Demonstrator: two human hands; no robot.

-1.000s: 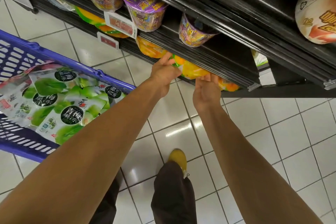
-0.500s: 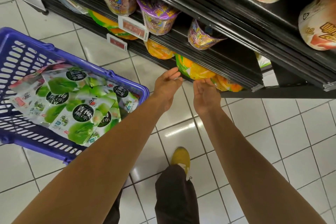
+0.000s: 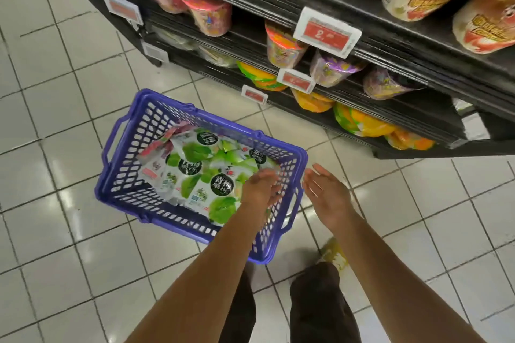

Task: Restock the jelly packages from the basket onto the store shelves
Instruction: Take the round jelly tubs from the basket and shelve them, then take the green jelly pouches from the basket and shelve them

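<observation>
Both hands were held empty and loosely spread at frame centre, the left hand (image 3: pixel 262 189) over the right end of the blue basket (image 3: pixel 217 120), the right hand (image 3: pixel 327 193) just beside it. Green jelly packages (image 3: pixel 206 175) were piled inside.

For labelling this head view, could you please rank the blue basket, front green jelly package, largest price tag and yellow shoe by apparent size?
1. blue basket
2. largest price tag and front green jelly package: look alike, unranked
3. yellow shoe
</observation>
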